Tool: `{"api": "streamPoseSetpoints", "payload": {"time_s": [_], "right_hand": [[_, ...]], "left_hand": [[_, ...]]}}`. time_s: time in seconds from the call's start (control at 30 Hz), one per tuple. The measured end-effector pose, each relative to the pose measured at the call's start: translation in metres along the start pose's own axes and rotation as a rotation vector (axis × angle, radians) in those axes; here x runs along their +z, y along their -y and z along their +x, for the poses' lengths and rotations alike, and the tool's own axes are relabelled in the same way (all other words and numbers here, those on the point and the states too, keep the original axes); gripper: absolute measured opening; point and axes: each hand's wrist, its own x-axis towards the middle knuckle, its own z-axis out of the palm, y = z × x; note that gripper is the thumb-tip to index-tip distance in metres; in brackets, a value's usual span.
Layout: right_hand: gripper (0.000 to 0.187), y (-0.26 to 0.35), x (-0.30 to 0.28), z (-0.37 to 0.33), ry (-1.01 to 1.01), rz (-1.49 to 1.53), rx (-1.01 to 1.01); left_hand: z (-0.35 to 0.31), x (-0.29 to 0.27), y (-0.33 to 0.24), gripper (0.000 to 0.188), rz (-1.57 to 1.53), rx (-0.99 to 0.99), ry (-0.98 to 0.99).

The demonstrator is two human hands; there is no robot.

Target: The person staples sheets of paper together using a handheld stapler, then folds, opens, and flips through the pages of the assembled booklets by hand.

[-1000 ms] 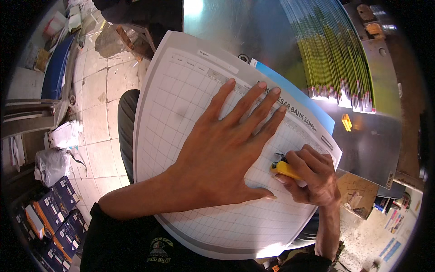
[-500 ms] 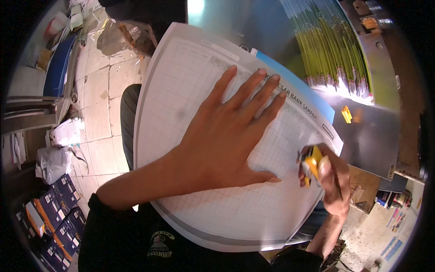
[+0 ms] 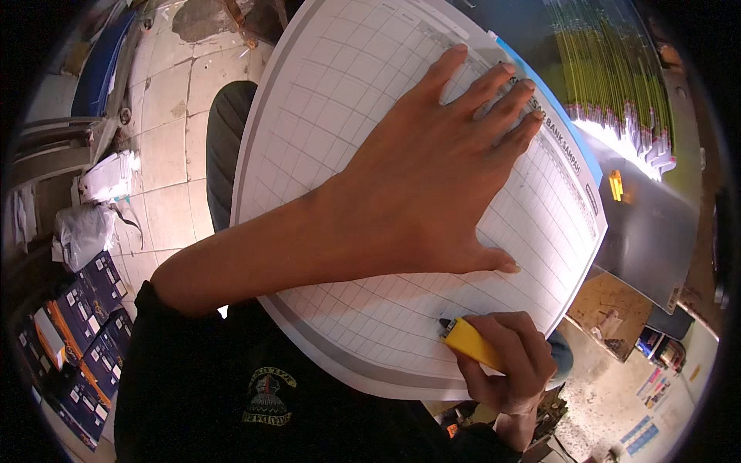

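Watching remotely, I see the right hand (image 3: pixel 513 359) curled around a small yellow hand tool (image 3: pixel 471 343), over the lower right of a large printed grid sheet (image 3: pixel 324 85); I cannot tell whether tool and paper touch. The tool's long axis points up and left from the grip, dark end foremost. The left hand (image 3: pixel 424 193), fingers spread, gripping nothing, lies across the sheet, farther up.

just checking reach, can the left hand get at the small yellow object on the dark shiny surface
Probably yes: the left hand is spread on the paper, apparently holding nothing, and I see nothing standing between its fingers and the small yellow object.
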Motion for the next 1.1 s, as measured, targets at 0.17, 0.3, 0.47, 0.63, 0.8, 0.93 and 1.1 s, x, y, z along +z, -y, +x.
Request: {"api": "streamPoseSetpoints", "payload": {"time_s": [0.17,0.3,0.47,0.63,0.8,0.93,1.1], "right_hand": [[0.045,0.003,0.0,0.002,-0.032,-0.061,-0.005],[0.044,0.008,-0.001,0.005,-0.025,-0.145,-0.09],[0.038,0.006,0.004,0.004,-0.049,-0.243,-0.178],[0.036,0.007,0.01,-0.003,-0.093,-0.37,-0.267],[0.041,0.016,0.01,-0.003,-0.001,-0.278,0.003],[0.047,0.011,0.007,0.002,0.079,-0.153,0.023],[0.043,0.008,0.006,0.005,0.131,-0.325,-0.089]], "left_hand": [[0.003,0.01,0.001,0.108,0.16,0.011,-0.074],[-0.001,0.003,-0.001,0.104,0.051,0.003,-0.013],[-0.002,0.003,-0.004,0.103,0.073,-0.01,-0.011],[-0.001,0.0,-0.006,0.102,0.065,-0.016,-0.014],[-0.002,0.002,-0.005,0.102,0.051,-0.022,-0.023],[-0.002,0.003,-0.005,0.102,0.056,-0.025,-0.024],[-0.002,0.002,-0.005,0.102,0.09,-0.021,-0.014]]}}
